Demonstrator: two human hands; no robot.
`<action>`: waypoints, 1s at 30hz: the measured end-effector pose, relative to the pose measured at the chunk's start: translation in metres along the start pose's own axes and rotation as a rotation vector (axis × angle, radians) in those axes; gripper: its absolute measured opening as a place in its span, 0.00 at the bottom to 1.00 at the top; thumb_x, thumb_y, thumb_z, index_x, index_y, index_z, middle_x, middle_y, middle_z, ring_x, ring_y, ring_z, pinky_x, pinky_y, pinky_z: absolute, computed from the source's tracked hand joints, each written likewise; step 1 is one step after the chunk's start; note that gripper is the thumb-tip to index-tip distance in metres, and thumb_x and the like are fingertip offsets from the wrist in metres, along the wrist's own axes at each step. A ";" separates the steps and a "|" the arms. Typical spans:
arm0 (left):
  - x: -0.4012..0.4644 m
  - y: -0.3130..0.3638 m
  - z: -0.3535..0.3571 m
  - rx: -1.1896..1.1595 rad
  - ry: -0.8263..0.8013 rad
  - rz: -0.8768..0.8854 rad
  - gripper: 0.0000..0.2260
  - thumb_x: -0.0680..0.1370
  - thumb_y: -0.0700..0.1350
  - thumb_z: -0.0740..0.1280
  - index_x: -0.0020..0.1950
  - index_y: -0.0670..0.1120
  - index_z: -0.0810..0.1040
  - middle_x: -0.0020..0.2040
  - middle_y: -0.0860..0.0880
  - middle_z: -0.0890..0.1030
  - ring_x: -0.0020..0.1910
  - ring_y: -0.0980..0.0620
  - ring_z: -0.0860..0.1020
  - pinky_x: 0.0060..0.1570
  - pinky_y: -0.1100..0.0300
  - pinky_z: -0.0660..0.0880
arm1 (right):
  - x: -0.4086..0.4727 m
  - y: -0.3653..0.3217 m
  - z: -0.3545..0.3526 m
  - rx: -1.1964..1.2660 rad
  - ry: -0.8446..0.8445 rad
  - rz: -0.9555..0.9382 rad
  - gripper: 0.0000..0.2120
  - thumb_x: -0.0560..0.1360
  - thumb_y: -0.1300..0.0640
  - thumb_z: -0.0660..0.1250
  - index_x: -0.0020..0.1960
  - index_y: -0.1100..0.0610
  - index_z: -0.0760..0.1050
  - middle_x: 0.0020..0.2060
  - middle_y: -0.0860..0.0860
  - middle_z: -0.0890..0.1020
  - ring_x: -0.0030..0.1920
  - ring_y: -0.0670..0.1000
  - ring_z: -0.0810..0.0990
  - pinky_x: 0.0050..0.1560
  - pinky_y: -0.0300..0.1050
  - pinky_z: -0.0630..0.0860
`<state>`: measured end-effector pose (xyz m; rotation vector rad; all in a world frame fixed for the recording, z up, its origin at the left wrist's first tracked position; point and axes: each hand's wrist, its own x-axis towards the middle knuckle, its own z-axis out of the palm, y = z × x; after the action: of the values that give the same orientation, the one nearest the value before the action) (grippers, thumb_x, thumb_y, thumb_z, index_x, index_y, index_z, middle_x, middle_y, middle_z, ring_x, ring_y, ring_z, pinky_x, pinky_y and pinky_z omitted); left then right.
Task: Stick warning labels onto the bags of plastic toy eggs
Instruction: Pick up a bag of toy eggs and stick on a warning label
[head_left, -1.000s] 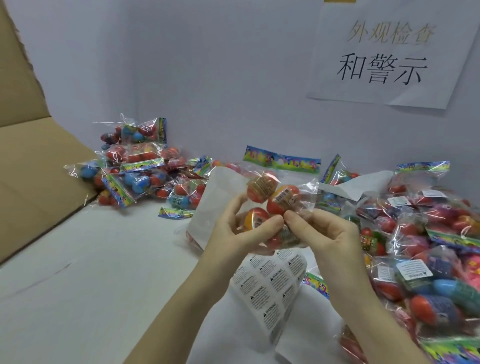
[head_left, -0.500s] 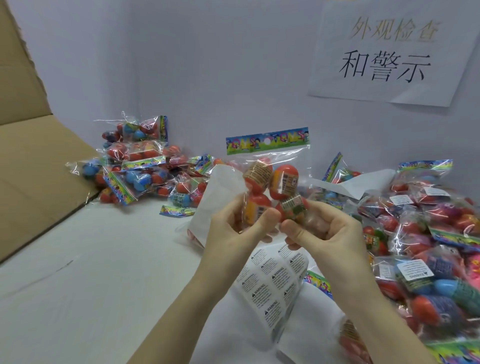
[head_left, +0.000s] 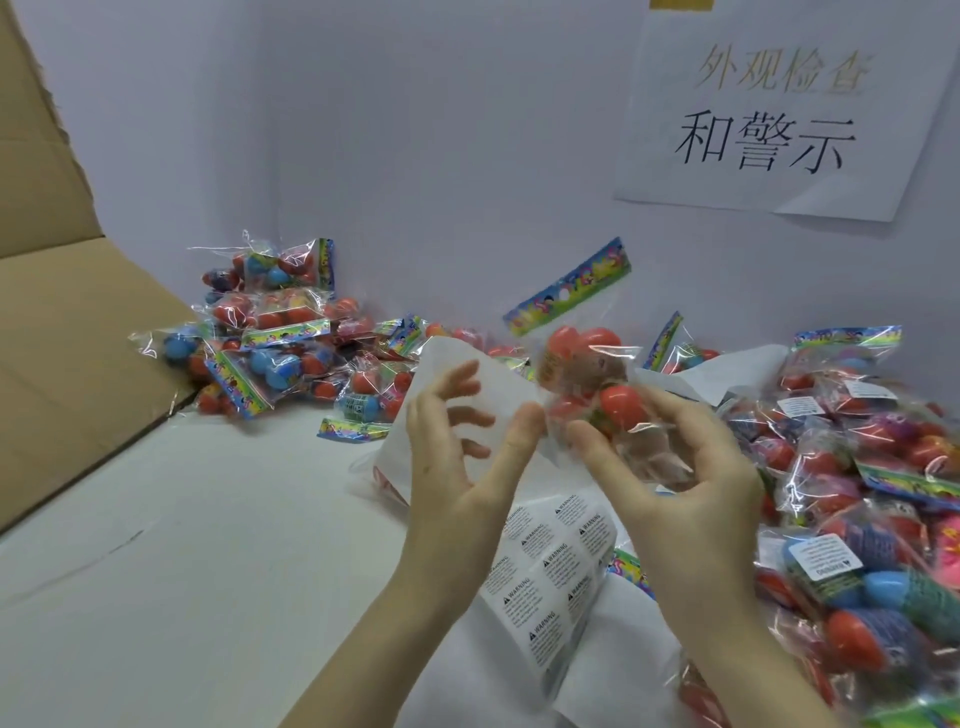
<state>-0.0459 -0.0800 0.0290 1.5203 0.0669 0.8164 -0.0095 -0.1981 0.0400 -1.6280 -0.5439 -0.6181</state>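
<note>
Near: sheet of labels (head_left: 550, 582) lies on the desk (head_left: 171, 571), under both hands. Right hand (head_left: 675, 467) holds a bag of eggs (head_left: 597, 384) up, fingers curled round it. Left hand (head_left: 462, 457) just beside the bag, fingers spread, w/ nothing in it. Far left: pile of bags (head_left: 270, 338).

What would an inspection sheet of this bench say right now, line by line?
Surface: white table, partly covered by bags and paper.
Job's things: held bag of eggs, header tilted up; label sheet lying below the hands; right pile, some bags already labelled; left pile, no labels visible.
Clutter: loose white paper behind the left hand.
Grippers: right hand grips the held bag; left hand open, fingers spread, thumb near the bag.
Cables: nothing seen.
Surroundings: cardboard on the left; wall sign with Chinese characters.
</note>
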 end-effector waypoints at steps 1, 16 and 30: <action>0.001 0.002 0.000 -0.066 -0.046 -0.032 0.19 0.65 0.59 0.69 0.54 0.59 0.72 0.50 0.57 0.77 0.47 0.62 0.76 0.45 0.68 0.73 | -0.001 0.002 0.002 -0.165 0.048 -0.153 0.17 0.64 0.51 0.75 0.50 0.55 0.79 0.42 0.48 0.80 0.41 0.42 0.76 0.46 0.30 0.73; 0.008 0.007 -0.007 -0.456 -0.199 -0.254 0.18 0.69 0.49 0.64 0.54 0.41 0.78 0.40 0.49 0.82 0.36 0.56 0.80 0.41 0.65 0.78 | 0.001 -0.007 0.002 0.171 -0.177 0.228 0.20 0.61 0.46 0.75 0.52 0.46 0.78 0.47 0.42 0.81 0.47 0.38 0.78 0.46 0.27 0.70; 0.013 0.008 -0.013 -0.395 -0.205 -0.262 0.12 0.68 0.51 0.64 0.44 0.45 0.79 0.34 0.52 0.83 0.34 0.59 0.80 0.33 0.68 0.75 | 0.010 -0.007 -0.006 0.521 -0.269 0.525 0.08 0.62 0.49 0.68 0.33 0.52 0.84 0.34 0.51 0.85 0.30 0.48 0.81 0.30 0.34 0.75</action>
<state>-0.0467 -0.0640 0.0409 1.1813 -0.0448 0.4299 -0.0076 -0.2029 0.0527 -1.2776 -0.4004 0.1324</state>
